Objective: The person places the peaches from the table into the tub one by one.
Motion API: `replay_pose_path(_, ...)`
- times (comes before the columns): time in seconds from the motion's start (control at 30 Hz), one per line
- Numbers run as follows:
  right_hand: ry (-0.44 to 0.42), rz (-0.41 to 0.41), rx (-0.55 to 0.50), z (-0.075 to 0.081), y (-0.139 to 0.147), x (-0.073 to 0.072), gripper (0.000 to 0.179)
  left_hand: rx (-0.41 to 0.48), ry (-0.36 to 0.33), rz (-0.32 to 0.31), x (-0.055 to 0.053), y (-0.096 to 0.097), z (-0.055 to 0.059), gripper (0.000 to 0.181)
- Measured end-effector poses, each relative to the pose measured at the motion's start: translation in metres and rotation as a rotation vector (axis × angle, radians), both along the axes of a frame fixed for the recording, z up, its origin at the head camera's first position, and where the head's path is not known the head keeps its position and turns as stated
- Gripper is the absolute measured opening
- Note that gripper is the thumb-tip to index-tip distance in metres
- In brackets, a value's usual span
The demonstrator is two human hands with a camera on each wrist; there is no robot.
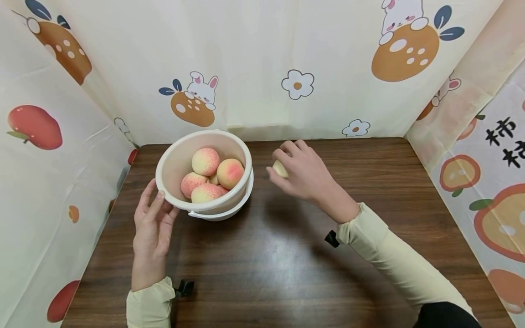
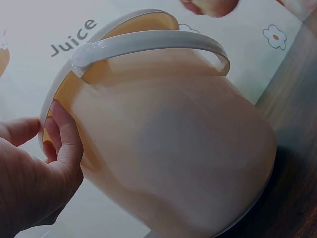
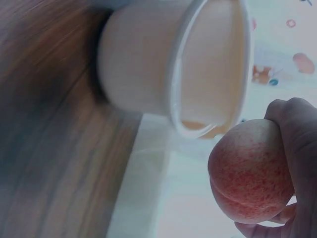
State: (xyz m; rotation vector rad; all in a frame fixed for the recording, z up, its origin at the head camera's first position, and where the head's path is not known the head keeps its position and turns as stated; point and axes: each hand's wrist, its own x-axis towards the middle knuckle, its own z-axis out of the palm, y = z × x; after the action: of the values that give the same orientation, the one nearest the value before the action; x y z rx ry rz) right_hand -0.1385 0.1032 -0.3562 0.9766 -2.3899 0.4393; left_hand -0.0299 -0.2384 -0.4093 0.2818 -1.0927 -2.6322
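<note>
A cream bucket (image 1: 174, 166) stands on the brown table toward the left, with several pink-and-yellow peaches (image 1: 205, 161) lying inside. Its white handle (image 2: 158, 39) hangs down along the near right side. At the bucket's left rim, my left hand (image 1: 153, 228) grips the edge between thumb and fingers, as the left wrist view also shows. To the right of the bucket my right hand (image 1: 305, 171) holds another peach (image 3: 250, 173) above the table. Most of that peach is hidden behind the hand in the head view; its red-speckled side faces the right wrist camera.
The wood-grain table (image 1: 254, 273) reaches back to a printed curtain (image 1: 254, 54) with rabbits, fruit and flowers. More printed cloth (image 1: 463, 150) encloses the right side, and a similar sheet (image 1: 49, 191) the left. A black strap piece (image 1: 332, 238) shows at the right cuff.
</note>
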Motion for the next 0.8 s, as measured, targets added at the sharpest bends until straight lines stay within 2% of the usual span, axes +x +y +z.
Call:
replay_pose_path(0.17,0.01,0.057,0.014,0.021,-0.023,0.001,0.027,0.002,0.001,0.002,0.0,0.0,0.0,0.051)
replay_pose_path(0.37,0.029,0.098,0.044,0.036,-0.048,0.002,0.03,-0.004,-0.007,-0.001,0.0,0.0,0.001,0.051)
replay_pose_path(0.57,0.017,0.106,0.084,0.046,-0.071,0.002,0.032,0.004,-0.004,-0.004,-0.001,0.0,0.0,0.051)
replay_pose_path(0.8,-0.009,0.123,0.119,0.049,-0.098,-0.001,0.032,0.0,-0.005,-0.006,-0.001,-0.001,-0.001,0.051)
